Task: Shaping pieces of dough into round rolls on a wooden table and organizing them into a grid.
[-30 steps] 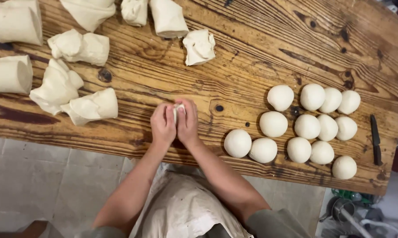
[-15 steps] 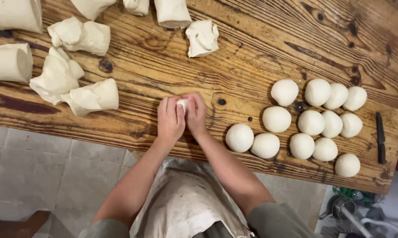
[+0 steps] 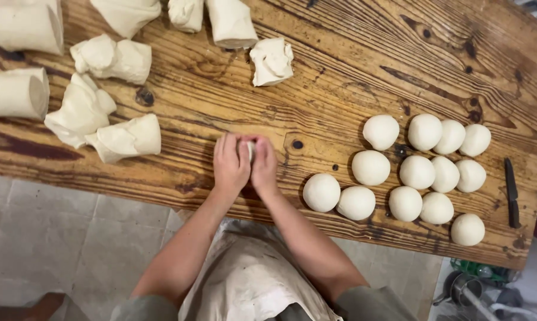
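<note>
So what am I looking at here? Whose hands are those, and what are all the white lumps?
The picture comes from a camera worn on a person's head, looking straight down, so the arms belong to that person. The left hand and right hand are cupped together around a small piece of dough on a wooden table. To the right sit smooth, round dough balls in rows, with a dark knife past them. To the left lie rough cut dough chunks and thick dough logs. The person wears a pale apron.
</note>
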